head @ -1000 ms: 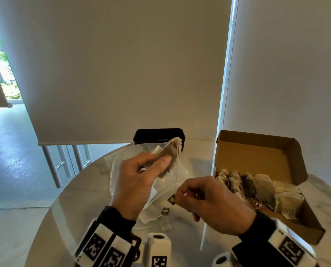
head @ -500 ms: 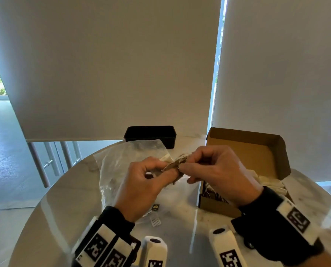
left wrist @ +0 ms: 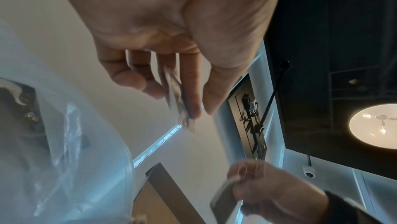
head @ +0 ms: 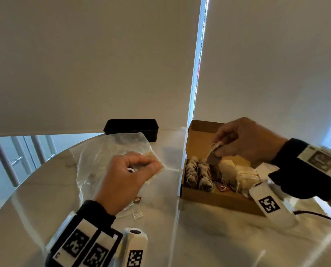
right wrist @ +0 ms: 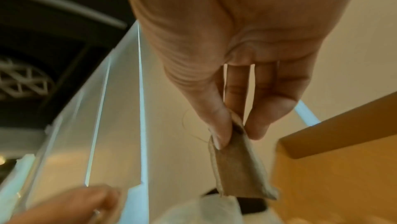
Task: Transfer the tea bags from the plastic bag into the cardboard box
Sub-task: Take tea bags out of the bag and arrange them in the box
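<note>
An open cardboard box (head: 216,199) on the right holds several tea bags (head: 197,172). My right hand (head: 218,149) hovers over the box and pinches a brown tea bag (head: 211,158) by its top, string wound round it. The right wrist view shows the thumb and a finger of this right hand (right wrist: 236,134) on the hanging brown tea bag (right wrist: 236,168) beside the box (right wrist: 333,168). My left hand (head: 151,166) is over the crumpled clear plastic bag (head: 95,160), pinching a pale tea bag (head: 157,169). Between the left hand's (left wrist: 193,110) fingertips that pale tea bag (left wrist: 176,97) stands edge-on.
A black rectangular container (head: 132,128) stands at the back of the round marble table (head: 180,237). Two small loose tags (head: 137,199) lie near the plastic bag. A dark cable (head: 318,216) runs off the right edge. Roller blinds hang behind the table.
The hands were together at the table's middle on one tea bag. My right hand has carried the brown tea bag right, over the box; my left hand stayed by the plastic bag.
</note>
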Demonstrator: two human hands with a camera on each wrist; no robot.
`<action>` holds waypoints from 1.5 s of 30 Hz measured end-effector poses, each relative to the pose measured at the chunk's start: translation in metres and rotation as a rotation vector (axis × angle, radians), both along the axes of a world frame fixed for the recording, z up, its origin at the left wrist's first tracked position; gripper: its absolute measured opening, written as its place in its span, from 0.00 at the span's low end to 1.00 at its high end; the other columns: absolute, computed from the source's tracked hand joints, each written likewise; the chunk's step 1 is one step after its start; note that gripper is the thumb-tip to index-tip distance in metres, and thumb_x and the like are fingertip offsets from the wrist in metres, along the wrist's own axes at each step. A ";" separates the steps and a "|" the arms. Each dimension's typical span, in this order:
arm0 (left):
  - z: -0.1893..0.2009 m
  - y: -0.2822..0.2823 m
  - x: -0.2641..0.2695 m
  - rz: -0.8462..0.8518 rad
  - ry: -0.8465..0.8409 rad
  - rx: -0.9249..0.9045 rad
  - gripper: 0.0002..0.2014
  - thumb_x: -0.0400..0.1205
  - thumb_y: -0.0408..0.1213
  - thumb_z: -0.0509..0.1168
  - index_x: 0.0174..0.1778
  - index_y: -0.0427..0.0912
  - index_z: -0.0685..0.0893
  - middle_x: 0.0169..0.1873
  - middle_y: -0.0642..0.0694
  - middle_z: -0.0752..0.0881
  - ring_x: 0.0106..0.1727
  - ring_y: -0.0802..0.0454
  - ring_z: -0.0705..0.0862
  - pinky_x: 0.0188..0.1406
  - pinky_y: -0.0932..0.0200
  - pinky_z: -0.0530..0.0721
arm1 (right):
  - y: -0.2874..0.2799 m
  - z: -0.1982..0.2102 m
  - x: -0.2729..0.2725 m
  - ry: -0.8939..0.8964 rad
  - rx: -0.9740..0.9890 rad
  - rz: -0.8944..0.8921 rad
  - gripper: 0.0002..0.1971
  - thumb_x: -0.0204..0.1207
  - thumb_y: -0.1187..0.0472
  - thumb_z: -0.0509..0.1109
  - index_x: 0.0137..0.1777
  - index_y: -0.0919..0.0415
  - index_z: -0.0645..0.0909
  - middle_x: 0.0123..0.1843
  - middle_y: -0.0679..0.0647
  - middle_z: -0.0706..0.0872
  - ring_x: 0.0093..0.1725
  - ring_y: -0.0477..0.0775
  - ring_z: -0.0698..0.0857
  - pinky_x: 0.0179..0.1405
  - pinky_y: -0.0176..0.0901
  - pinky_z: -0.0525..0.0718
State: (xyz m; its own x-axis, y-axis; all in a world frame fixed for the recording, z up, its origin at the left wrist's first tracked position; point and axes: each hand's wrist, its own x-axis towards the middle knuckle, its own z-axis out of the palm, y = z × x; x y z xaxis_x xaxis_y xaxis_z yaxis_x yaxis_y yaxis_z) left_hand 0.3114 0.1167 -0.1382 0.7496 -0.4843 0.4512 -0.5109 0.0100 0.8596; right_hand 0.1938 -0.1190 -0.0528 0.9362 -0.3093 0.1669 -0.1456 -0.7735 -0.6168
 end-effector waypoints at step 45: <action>-0.003 0.002 0.002 0.006 -0.011 0.105 0.21 0.58 0.64 0.65 0.36 0.56 0.92 0.40 0.59 0.90 0.42 0.62 0.86 0.47 0.58 0.80 | -0.041 -0.058 0.048 0.469 -0.170 -0.230 0.13 0.72 0.68 0.75 0.49 0.56 0.74 0.44 0.52 0.80 0.38 0.50 0.80 0.30 0.35 0.80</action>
